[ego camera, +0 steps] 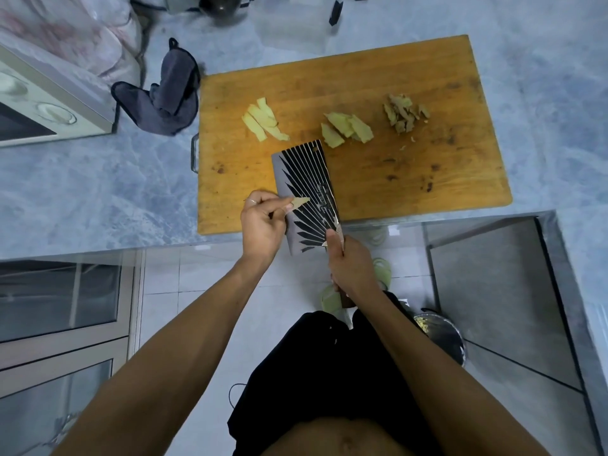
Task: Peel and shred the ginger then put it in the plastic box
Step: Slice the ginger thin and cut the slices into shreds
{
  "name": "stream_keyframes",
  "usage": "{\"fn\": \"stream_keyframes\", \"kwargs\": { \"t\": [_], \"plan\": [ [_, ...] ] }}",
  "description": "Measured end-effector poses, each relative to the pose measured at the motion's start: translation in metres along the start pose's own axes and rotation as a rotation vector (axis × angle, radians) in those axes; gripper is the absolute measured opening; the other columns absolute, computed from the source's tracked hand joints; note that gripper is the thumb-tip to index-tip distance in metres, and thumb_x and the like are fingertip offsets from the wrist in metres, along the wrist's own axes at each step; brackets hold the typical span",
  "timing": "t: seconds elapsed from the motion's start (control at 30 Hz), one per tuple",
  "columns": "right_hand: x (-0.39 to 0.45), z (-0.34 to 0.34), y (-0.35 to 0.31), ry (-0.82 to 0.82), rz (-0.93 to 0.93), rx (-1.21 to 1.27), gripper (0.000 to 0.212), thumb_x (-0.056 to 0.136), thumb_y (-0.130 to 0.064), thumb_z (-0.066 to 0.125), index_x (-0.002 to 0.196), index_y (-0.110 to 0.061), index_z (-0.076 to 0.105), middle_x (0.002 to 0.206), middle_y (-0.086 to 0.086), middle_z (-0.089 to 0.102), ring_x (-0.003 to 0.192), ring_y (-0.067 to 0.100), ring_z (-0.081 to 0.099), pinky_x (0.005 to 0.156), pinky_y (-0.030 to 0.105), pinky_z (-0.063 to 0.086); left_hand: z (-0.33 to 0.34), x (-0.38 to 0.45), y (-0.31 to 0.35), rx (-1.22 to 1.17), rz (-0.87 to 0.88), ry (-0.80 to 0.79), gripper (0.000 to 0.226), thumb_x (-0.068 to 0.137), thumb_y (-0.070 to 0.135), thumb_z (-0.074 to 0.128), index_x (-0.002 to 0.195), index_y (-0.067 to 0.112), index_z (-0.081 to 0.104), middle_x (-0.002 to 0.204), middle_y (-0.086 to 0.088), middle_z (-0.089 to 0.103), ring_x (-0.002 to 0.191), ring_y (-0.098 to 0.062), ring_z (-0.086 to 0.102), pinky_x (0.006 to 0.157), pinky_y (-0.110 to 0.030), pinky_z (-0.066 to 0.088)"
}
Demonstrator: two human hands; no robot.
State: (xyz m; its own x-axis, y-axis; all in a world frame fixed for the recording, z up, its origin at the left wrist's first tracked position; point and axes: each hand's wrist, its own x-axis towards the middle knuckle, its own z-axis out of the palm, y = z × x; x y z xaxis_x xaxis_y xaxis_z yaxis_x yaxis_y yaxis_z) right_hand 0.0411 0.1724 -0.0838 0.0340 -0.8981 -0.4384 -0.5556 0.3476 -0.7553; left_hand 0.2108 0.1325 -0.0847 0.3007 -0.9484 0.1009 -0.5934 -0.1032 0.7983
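While the cleaver is being held flat above the near board edge, the head view is being read as follows.

Right hand: the right hand [353, 264] is being wrapped round the cleaver's handle, thumb lying along its top.

Cleaver: the cleaver [304, 195], its broad side patterned with black fan-shaped stripes, is being held partly over the cutting board [411, 93] and partly past the counter edge, above the floor.

Left hand: the left hand [263, 225] is being closed in a pinch, thumb and forefinger gripping a ginger slice [301, 202] that is lying against the blade's flat.

Ginger on the board: pale peeled strips [263, 123] are lying toward the left, thicker peeled pieces [347, 128] in the middle just beyond the blade tip, and brownish peel scraps [404, 115] to the right; the three piles are being kept apart.

Containers: a round metal bowl [442, 337] is sitting low by the person's right side, with yellowish bits showing at its rim; what they are cannot be told. A clear plastic box [292, 28] is just being made out beyond the board's far edge; its contents cannot be told.

Edges and room: the board's near right half is being left bare. A dark cloth [171, 93] is lying bunched against the board's left far corner on the grey marbled counter [98, 179], with a white appliance [42, 100] further left.
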Motion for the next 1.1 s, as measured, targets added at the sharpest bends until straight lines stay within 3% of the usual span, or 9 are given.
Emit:
{"fn": "stream_keyframes", "kwargs": {
  "t": [0.2, 0.3, 0.47, 0.6, 0.7, 0.8, 0.9, 1.03, 1.1],
  "plan": [
    [-0.007, -0.012, -0.003, -0.027, -0.012, 0.032, 0.051, 0.105, -0.048, 0.032, 0.069, -0.016, 0.048, 0.053, 0.003, 0.055, 0.042, 0.017, 0.056, 0.048, 0.029, 0.048, 0.003, 0.015, 0.005, 0.018, -0.031, 0.035, 0.014, 0.087, 0.001, 0.068, 0.096, 0.007, 0.078, 0.089, -0.003, 0.060, 0.085, 0.004, 0.053, 0.079, -0.004, 0.038],
    [-0.005, -0.018, 0.001, -0.040, -0.011, 0.045, 0.058, 0.104, -0.053, 0.033, 0.068, -0.011, 0.052, 0.056, 0.009, 0.059, 0.051, 0.027, 0.061, 0.057, 0.042, 0.056, -0.003, 0.016, 0.001, 0.052, -0.042, 0.051, 0.016, 0.087, -0.001, 0.066, 0.096, 0.007, 0.078, 0.089, -0.002, 0.058, 0.083, 0.004, 0.052, 0.077, -0.002, 0.036],
    [0.002, -0.033, 0.002, 0.002, -0.003, 0.058, 0.080, 0.094, -0.071, 0.030, 0.068, 0.000, 0.054, 0.064, 0.024, 0.062, 0.059, 0.041, 0.061, 0.062, 0.056, 0.054, -0.018, 0.012, -0.006, 0.112, -0.059, 0.027, 0.019, 0.089, -0.002, 0.063, 0.099, 0.007, 0.077, 0.092, -0.001, 0.057, 0.091, -0.018, 0.056, 0.080, -0.001, 0.035],
    [0.009, -0.055, -0.009, 0.012, -0.005, 0.055, 0.065, 0.094, -0.071, 0.033, 0.065, -0.015, 0.050, 0.058, 0.011, 0.057, 0.057, 0.035, 0.060, 0.061, 0.054, 0.055, -0.024, 0.012, -0.002, 0.154, -0.067, -0.056, 0.025, 0.091, 0.006, 0.065, 0.115, 0.009, 0.072, 0.100, -0.005, 0.059, 0.095, -0.015, 0.053, 0.084, 0.001, 0.032],
    [0.015, -0.070, -0.013, 0.016, 0.001, 0.074, 0.058, 0.102, -0.055, 0.038, 0.063, -0.014, 0.048, 0.051, 0.008, 0.054, 0.046, 0.025, 0.056, 0.051, 0.041, 0.049, -0.024, 0.011, -0.002, 0.257, -0.046, -0.166, 0.041, 0.087, 0.012, 0.072, 0.127, 0.012, 0.065, 0.105, -0.002, 0.051, 0.108, -0.018, 0.045, 0.096, -0.019, 0.038],
    [0.016, -0.081, -0.016, 0.027, -0.003, 0.067, 0.058, 0.104, -0.050, 0.039, 0.061, -0.012, 0.048, 0.051, 0.010, 0.055, 0.042, 0.021, 0.055, 0.047, 0.030, 0.043, -0.024, 0.015, 0.001, 0.304, -0.056, -0.180, 0.031, 0.088, 0.007, 0.070, 0.119, 0.009, 0.070, 0.106, -0.001, 0.048, 0.114, -0.023, 0.045, 0.095, -0.022, 0.039],
    [0.015, -0.090, -0.017, 0.020, 0.022, 0.127, 0.057, 0.104, -0.048, 0.041, 0.062, -0.011, 0.049, 0.051, 0.009, 0.053, 0.042, 0.022, 0.053, 0.048, 0.033, 0.045, -0.025, 0.024, 0.006, 0.317, -0.119, -0.205, 0.018, 0.085, 0.008, 0.069, 0.103, 0.012, 0.069, 0.106, -0.003, 0.055, 0.106, -0.024, 0.054, 0.088, -0.027, 0.048],
    [0.017, -0.102, -0.014, 0.010, 0.036, 0.191, 0.055, 0.103, -0.049, 0.043, 0.065, -0.011, 0.049, 0.050, 0.008, 0.050, 0.044, 0.026, 0.051, 0.049, 0.039, 0.045, -0.022, 0.028, 0.018, 0.159, -0.220, -0.184, 0.017, 0.084, 0.004, 0.070, 0.095, 0.016, 0.067, 0.093, -0.001, 0.068, 0.086, -0.014, 0.061, 0.068, -0.008, 0.042],
    [0.019, -0.110, -0.013, 0.013, 0.023, 0.186, 0.055, 0.103, -0.050, 0.043, 0.064, -0.011, 0.049, 0.050, 0.009, 0.051, 0.045, 0.027, 0.052, 0.050, 0.040, 0.046, -0.015, 0.026, 0.026, 0.068, -0.209, -0.199, 0.025, 0.083, 0.004, 0.074, 0.105, 0.016, 0.071, 0.093, -0.002, 0.066, 0.085, -0.012, 0.059, 0.069, -0.001, 0.038]
  ]
}}
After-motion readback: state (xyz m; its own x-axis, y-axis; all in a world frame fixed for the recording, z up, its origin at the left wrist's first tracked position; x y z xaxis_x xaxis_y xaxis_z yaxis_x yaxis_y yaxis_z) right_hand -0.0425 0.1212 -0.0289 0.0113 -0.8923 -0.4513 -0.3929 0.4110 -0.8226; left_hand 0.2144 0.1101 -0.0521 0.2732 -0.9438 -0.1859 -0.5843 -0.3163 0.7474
